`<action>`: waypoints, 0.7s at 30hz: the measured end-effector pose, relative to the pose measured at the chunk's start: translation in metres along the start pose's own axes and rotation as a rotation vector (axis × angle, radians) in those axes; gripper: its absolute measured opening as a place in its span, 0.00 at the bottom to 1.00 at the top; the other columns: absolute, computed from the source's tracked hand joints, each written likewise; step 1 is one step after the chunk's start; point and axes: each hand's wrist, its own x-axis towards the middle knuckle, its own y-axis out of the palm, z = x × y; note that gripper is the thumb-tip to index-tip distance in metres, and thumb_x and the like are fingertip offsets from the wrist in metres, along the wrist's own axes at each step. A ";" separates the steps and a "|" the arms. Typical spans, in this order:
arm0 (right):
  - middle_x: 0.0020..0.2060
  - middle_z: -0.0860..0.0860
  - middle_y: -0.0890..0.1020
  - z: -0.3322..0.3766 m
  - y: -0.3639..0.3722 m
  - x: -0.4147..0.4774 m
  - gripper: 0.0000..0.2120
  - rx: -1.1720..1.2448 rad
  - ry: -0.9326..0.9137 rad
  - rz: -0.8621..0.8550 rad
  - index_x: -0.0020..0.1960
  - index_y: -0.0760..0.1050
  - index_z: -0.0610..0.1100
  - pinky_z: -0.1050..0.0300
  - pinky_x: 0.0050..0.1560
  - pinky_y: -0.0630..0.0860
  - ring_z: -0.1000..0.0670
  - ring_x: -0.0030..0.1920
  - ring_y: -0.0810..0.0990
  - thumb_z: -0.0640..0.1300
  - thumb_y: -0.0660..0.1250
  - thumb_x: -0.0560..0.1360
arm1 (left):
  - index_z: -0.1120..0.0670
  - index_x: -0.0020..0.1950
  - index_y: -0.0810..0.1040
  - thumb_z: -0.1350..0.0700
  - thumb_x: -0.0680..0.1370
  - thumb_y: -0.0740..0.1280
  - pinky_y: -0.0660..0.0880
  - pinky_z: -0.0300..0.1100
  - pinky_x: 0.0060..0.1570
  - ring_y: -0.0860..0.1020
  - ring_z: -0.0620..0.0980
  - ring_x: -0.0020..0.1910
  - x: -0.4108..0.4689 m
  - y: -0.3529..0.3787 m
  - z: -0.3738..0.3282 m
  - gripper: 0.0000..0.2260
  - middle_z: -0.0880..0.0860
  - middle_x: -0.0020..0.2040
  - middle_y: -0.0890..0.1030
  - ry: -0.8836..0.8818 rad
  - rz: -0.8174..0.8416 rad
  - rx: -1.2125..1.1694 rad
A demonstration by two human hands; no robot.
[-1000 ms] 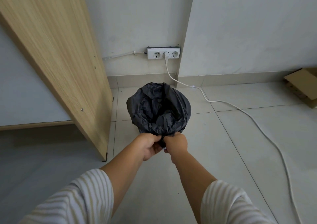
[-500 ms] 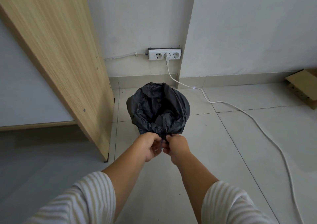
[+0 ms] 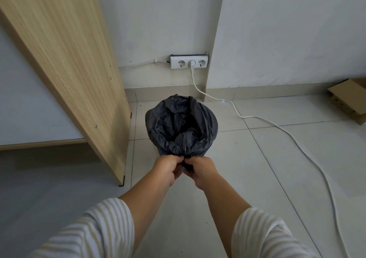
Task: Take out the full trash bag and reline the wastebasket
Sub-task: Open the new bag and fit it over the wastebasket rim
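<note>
A dark grey trash bag (image 3: 181, 127) lines a small wastebasket (image 3: 162, 152) that stands on the tiled floor near the wall corner. The bag's edge is folded over the rim and its inside is crumpled. Only a sliver of the basket's mesh wall shows below the bag at the near left. My left hand (image 3: 167, 169) and my right hand (image 3: 201, 170) meet at the near side of the rim. Both pinch a gathered bit of the bag's edge between fingers and thumbs.
A light wooden panel (image 3: 65, 63) of a desk stands close on the basket's left. A white power strip (image 3: 189, 61) hangs on the wall behind, and its white cable (image 3: 277, 127) snakes over the floor to the right. A cardboard box (image 3: 350, 99) lies at far right.
Both hands have drawn slightly toward me and lower, still pinching the bag's near edge. The gathered plastic between them looks tighter. The basket stays in place.
</note>
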 end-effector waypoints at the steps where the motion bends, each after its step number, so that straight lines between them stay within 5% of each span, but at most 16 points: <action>1: 0.44 0.37 0.79 -0.001 0.001 0.001 0.13 0.025 -0.025 0.007 0.57 0.73 0.30 0.51 0.41 0.79 0.41 0.41 0.79 0.26 0.64 0.72 | 0.58 0.45 0.74 0.64 0.77 0.66 0.72 0.39 0.29 0.75 0.49 0.35 -0.001 0.000 0.000 0.03 0.55 0.39 0.78 0.001 0.006 -0.002; 4: 0.48 0.37 0.79 -0.003 0.005 0.000 0.14 0.093 -0.085 -0.029 0.56 0.72 0.31 0.49 0.43 0.78 0.39 0.46 0.79 0.29 0.66 0.71 | 0.59 0.46 0.75 0.65 0.77 0.66 0.74 0.38 0.26 0.76 0.50 0.35 -0.004 0.001 -0.001 0.02 0.56 0.39 0.78 0.023 0.010 0.012; 8: 0.50 0.40 0.82 -0.001 0.007 0.001 0.12 0.219 -0.039 -0.054 0.55 0.77 0.35 0.48 0.52 0.79 0.41 0.51 0.81 0.37 0.69 0.72 | 0.58 0.50 0.75 0.66 0.76 0.66 0.72 0.41 0.32 0.76 0.50 0.36 -0.006 0.001 -0.002 0.05 0.55 0.40 0.79 0.100 -0.015 0.038; 13: 0.49 0.39 0.82 0.006 0.001 0.002 0.15 0.203 -0.016 -0.012 0.57 0.75 0.34 0.47 0.54 0.79 0.41 0.51 0.81 0.36 0.69 0.71 | 0.56 0.53 0.75 0.65 0.76 0.66 0.72 0.40 0.33 0.77 0.50 0.38 -0.010 0.002 0.000 0.08 0.57 0.46 0.80 0.187 -0.013 0.100; 21: 0.37 0.43 0.78 0.011 -0.002 0.000 0.09 0.165 -0.005 -0.053 0.53 0.74 0.34 0.54 0.31 0.73 0.44 0.36 0.77 0.33 0.65 0.72 | 0.56 0.47 0.75 0.66 0.77 0.65 0.71 0.38 0.27 0.74 0.47 0.31 -0.015 0.005 0.006 0.06 0.56 0.39 0.79 0.151 -0.024 0.132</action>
